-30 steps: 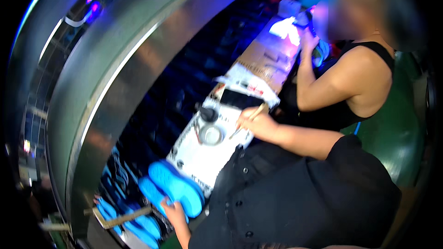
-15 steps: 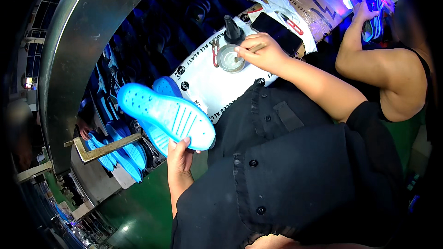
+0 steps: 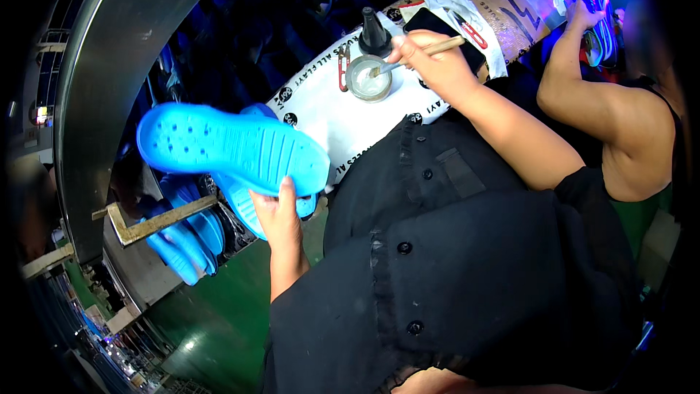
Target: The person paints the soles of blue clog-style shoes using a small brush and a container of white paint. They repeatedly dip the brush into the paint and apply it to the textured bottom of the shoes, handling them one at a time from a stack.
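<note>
My left hand [image 3: 281, 219] grips a bright blue shoe sole [image 3: 240, 142] by its right end, thumb on the ribbed face. Small dark holes dot the sole's far left part. Another blue sole [image 3: 248, 204] lies partly hidden beneath it. In my right hand [image 3: 437, 66] is a brush [image 3: 442, 45] with a wooden handle, its tip dipping into a small round cup [image 3: 370, 79] of whitish, cloudy content. The cup stands on a white printed sheet, next to red-handled snippers [image 3: 343, 69] and a black cone-shaped bottle [image 3: 374, 35].
More blue soles [image 3: 179, 244] lie at the left beside a metal bracket [image 3: 160, 225]. A dark phone [image 3: 430, 23], a white cloth [image 3: 452, 4] and a red-handled tool [image 3: 474, 35] rest farther right. A co-worker's arm [image 3: 583, 95] holds a shoe at the far right. A curved metal frame [image 3: 91, 102] borders the left.
The held sole has swung leftward and lies more level. My right hand has shifted slightly, and the brush's handle now slants up to the right, its tip still in the cup.
</note>
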Tool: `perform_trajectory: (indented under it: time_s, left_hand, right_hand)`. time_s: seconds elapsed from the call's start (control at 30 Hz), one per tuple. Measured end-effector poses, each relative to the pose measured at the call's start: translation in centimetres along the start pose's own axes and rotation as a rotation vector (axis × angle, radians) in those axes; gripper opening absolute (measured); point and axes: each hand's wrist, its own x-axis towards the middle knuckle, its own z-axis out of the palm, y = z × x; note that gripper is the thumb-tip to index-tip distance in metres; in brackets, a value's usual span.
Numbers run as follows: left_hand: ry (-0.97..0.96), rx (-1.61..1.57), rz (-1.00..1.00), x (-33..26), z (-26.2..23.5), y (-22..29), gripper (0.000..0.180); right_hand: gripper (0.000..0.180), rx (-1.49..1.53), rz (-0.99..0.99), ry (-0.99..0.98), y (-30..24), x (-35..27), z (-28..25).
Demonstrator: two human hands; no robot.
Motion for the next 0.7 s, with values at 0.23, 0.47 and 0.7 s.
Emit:
perform_trajectory:
  time_s: [0.23, 0.47, 0.7]
  left_hand:
    - [0.041, 0.044, 0.301, 0.7, 4.2, 3.7, 0.048]
    - [0.047, 0.052, 0.422, 1.0, 5.8, 5.3, 0.046]
    - [0.013, 0.061, 0.529, 0.8, 6.0, 5.5, 0.046]
  right_hand:
    - [0.039, 0.217, 0.051, 0.056, -4.9, -0.9, -0.4]
    - [0.026, -0.097, -0.369, -0.257, -8.9, -3.2, 1.8]
    - [0.018, -0.282, -0.672, -0.205, -8.2, -3.2, 3.4]
